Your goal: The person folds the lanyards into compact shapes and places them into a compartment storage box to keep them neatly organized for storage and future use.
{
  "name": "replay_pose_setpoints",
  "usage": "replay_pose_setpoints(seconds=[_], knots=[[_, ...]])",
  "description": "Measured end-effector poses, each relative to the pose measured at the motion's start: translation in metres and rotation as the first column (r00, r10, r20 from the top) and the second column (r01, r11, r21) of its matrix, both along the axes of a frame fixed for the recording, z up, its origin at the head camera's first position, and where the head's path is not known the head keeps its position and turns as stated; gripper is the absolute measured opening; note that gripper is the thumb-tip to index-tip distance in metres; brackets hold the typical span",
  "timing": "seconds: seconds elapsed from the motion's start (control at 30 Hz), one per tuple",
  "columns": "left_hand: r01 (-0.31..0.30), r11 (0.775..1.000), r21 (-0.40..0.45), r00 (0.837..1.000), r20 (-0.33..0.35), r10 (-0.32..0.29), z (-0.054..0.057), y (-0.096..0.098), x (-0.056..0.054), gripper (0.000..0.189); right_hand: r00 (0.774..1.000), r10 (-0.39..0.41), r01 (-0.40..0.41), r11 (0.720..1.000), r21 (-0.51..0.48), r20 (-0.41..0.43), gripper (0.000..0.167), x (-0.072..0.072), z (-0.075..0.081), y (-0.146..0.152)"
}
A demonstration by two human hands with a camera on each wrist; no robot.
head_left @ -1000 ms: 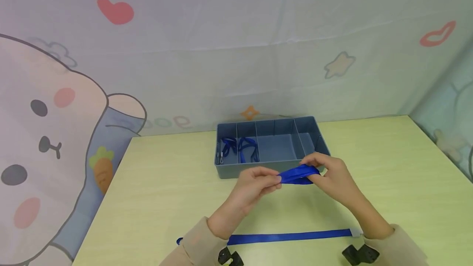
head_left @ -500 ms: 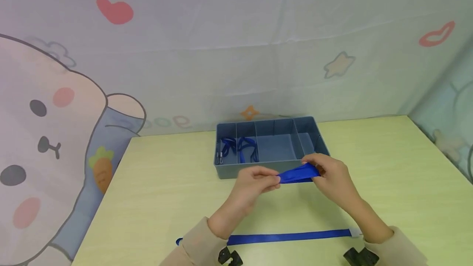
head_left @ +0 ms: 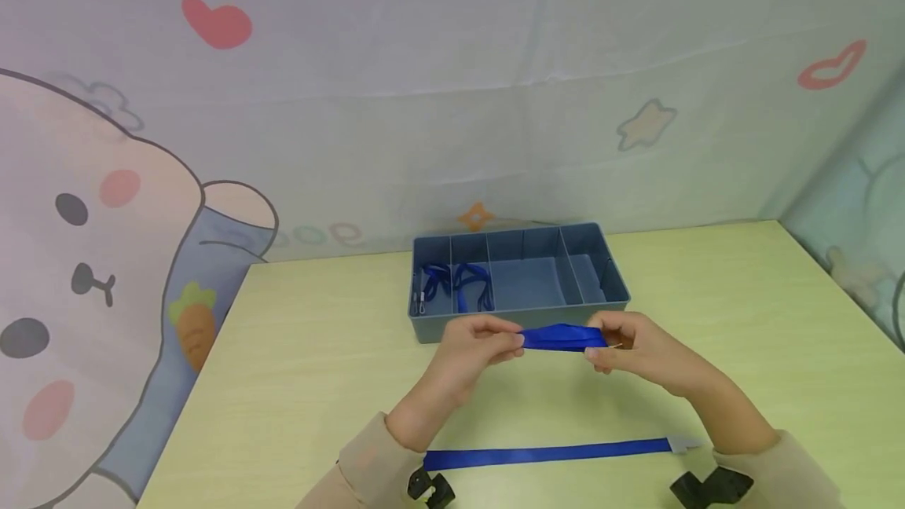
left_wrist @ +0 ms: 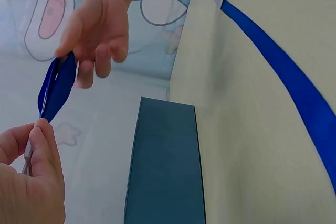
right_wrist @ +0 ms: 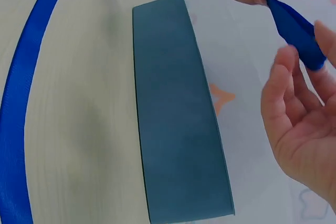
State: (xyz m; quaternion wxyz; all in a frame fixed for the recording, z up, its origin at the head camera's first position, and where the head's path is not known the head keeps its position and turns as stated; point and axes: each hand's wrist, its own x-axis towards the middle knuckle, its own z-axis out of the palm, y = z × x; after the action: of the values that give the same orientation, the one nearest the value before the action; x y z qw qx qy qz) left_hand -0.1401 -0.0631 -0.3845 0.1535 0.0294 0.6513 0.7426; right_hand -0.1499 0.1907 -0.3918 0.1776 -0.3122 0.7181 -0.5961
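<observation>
A blue lanyard [head_left: 562, 337], folded into a short flat bundle, is held level between both hands, above the table and in front of the box. My left hand [head_left: 475, 352] pinches its left end between thumb and fingers. In the left wrist view, a small grey metallic piece [left_wrist: 27, 157] shows between the fingers of that hand. At the other end, my right hand [head_left: 645, 353] grips the bundle between thumb and fingertips. Below the hands, a second blue lanyard [head_left: 551, 452] lies stretched across the table, a pale fitting [head_left: 680, 444] at its right end; the left sleeve covers its left end.
A blue-grey divided box [head_left: 452, 327] stands behind the hands. Its two left compartments each hold a coiled blue lanyard [head_left: 472, 281], with a metal clip [head_left: 422, 302] in the leftmost. A printed cloth [head_left: 396, 140] hangs behind the pale yellow table [head_left: 304, 352].
My right hand has shifted its hold and lowered slightly, its fingers now around the bundle's right end. The folded lanyard looks narrower and flatter. The left hand has moved slightly left.
</observation>
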Motion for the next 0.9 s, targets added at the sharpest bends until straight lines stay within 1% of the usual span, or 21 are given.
replay_pose_setpoints(seconds=[0.03, 0.1, 0.17, 0.23, 0.33, 0.4, 0.43, 0.5, 0.57, 0.63, 0.73, 0.77, 0.83, 0.9], knots=[[-0.002, 1.0, -0.004, 1.0, -0.003, 0.002, 0.0, -0.001, 0.0, 0.019, 0.999, 0.043, -0.042, 0.999, -0.029, 0.009, 0.002, 0.0, -0.001, 0.002], [0.004, 1.0, -0.011, 1.0, -0.005, -0.004, -0.001, -0.004, -0.001, 0.019, 0.992, 0.12, -0.116, 0.989, -0.092, 0.029, 0.008, -0.001, -0.003, 0.007], [0.021, 1.0, -0.016, 1.0, -0.01, -0.021, -0.001, -0.005, -0.001, 0.018, 0.985, 0.159, -0.149, 0.979, -0.141, 0.064, 0.014, -0.001, -0.004, 0.009], [0.032, 0.999, -0.015, 0.999, -0.019, -0.033, -0.001, -0.005, -0.001, 0.018, 0.984, 0.159, -0.143, 0.974, -0.176, 0.082, 0.02, -0.002, -0.004, 0.009], [0.045, 0.999, -0.012, 0.998, -0.038, -0.045, -0.001, -0.005, 0.0, 0.018, 0.991, 0.08, -0.06, 0.983, -0.175, 0.104, 0.026, -0.001, -0.003, 0.006], [0.049, 0.999, -0.01, 0.998, -0.044, -0.049, -0.002, -0.005, 0.001, 0.018, 0.992, -0.005, 0.025, 0.987, -0.16, 0.125, 0.029, -0.001, -0.001, 0.004], [0.051, 0.999, -0.009, 0.998, -0.046, -0.051, -0.002, -0.004, 0.001, 0.018, 0.989, -0.053, 0.074, 0.986, -0.148, 0.141, 0.028, 0.0, -0.001, 0.002], [0.053, 0.999, -0.011, 0.997, -0.048, -0.054, -0.003, -0.004, 0.001, 0.018, 0.973, -0.142, 0.165, 0.979, -0.123, 0.181, 0.026, 0.001, 0.001, 0.0], [0.052, 0.999, -0.014, 0.997, -0.05, -0.052, -0.003, -0.003, 0.002, 0.018, 0.954, -0.211, 0.237, 0.966, -0.105, 0.213, 0.023, 0.001, 0.001, -0.002], [0.048, 0.999, -0.017, 0.998, -0.05, -0.049, -0.004, -0.003, 0.002, 0.018, 0.939, -0.258, 0.286, 0.953, -0.096, 0.227, 0.019, 0.002, 0.001, -0.004], [0.039, 0.999, -0.019, 0.998, -0.048, -0.04, -0.004, -0.002, 0.002, 0.018, 0.926, -0.306, 0.331, 0.94, -0.087, 0.224, 0.01, 0.002, 0.002, -0.006], [0.036, 0.999, -0.02, 0.998, -0.046, -0.037, -0.004, -0.002, 0.002, 0.018, 0.921, -0.321, 0.345, 0.936, -0.077, 0.218, 0.014, 0.002, 0.002, -0.006], [0.032, 0.999, -0.02, 0.998, -0.048, -0.033, -0.005, -0.002, 0.002, 0.018, 0.914, -0.351, 0.365, 0.93, -0.039, 0.204, 0.03, 0.002, 0.003, -0.008], [0.029, 0.999, -0.021, 0.998, -0.052, -0.03, -0.006, -0.002, 0.002, 0.018, 0.904, -0.385, 0.388, 0.921, 0.022, 0.183, 0.044, 0.001, 0.004, -0.009]])
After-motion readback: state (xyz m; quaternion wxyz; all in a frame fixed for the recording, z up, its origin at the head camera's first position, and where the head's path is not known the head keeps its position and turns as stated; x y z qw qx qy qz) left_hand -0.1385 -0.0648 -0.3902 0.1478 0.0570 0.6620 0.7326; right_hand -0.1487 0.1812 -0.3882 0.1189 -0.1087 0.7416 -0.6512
